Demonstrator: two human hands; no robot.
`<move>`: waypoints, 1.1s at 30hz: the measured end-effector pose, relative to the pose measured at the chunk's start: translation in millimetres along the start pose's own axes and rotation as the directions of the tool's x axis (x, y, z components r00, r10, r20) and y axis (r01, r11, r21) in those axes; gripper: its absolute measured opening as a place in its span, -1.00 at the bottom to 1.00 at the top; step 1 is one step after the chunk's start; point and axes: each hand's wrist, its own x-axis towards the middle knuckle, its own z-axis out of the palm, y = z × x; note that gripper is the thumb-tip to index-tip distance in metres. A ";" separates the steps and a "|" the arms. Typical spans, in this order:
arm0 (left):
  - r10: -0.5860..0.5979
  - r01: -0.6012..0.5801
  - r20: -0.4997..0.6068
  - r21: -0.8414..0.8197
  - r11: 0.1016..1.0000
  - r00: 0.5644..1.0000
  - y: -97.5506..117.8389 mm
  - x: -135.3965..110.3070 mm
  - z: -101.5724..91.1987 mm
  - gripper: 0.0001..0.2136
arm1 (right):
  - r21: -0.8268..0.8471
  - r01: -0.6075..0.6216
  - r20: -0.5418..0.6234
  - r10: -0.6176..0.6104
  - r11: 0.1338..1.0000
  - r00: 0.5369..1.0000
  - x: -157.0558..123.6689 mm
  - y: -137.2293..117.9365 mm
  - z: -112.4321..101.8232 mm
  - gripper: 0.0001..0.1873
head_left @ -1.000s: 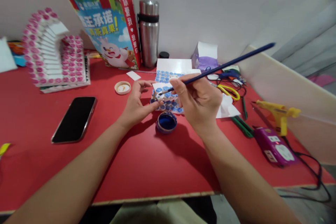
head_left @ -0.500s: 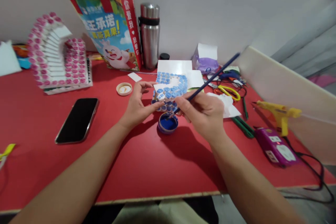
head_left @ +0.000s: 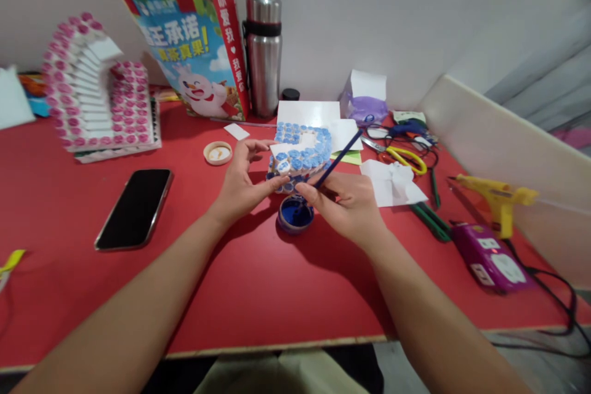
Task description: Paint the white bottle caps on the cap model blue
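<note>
My left hand (head_left: 245, 179) grips the left side of a small craft model (head_left: 302, 157) covered with rows of blue rosettes, thumb at its front and fingers behind. Part of the model's lower front is hidden by my hands. Between the fingers of my right hand (head_left: 347, 202) is a dark blue paintbrush (head_left: 340, 157), its handle slanting up to the right. Its tip points down into a small round jar of blue paint (head_left: 295, 215) in front of the model. The jar stands on the red table (head_left: 277, 295).
A phone (head_left: 135, 209), a round lid (head_left: 218, 152) and a pink rosette model (head_left: 101, 98) are at left. Behind stand a bag (head_left: 189, 43) and a steel flask (head_left: 265, 61). Scissors (head_left: 406, 160), a glue gun (head_left: 496, 194) and a purple device (head_left: 489, 257) lie at right.
My right hand has shifted slightly left and down, and the brush has tipped steeper, its tip deeper into the paint jar. My left hand stays on the model.
</note>
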 end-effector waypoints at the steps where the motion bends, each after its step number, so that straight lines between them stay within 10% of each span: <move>1: 0.002 -0.002 -0.001 0.001 1.000 1.000 0.1 0.0 0.0 -0.40 | -0.001 0.000 0.002 0.000 1.000 1.000 -0.1 0.2 0.4 -0.60; 14: 0.009 -0.009 -0.007 0.007 1.000 1.000 0.0 0.5 0.2 -0.41 | -0.032 0.000 0.038 0.002 1.000 0.999 -0.8 -0.3 -2.6 -0.66; 26: -0.003 0.003 0.004 0.004 1.000 1.000 3.3 -0.8 -0.1 -0.44 | 0.214 -0.180 -0.313 0.242 0.960 0.918 35.2 -25.0 -22.1 -0.58; 33: -0.004 0.004 0.041 -0.001 1.000 0.999 4.8 -1.1 -3.9 -0.46 | 0.335 -0.084 -0.454 0.238 0.939 0.859 58.4 -24.1 -9.1 -0.57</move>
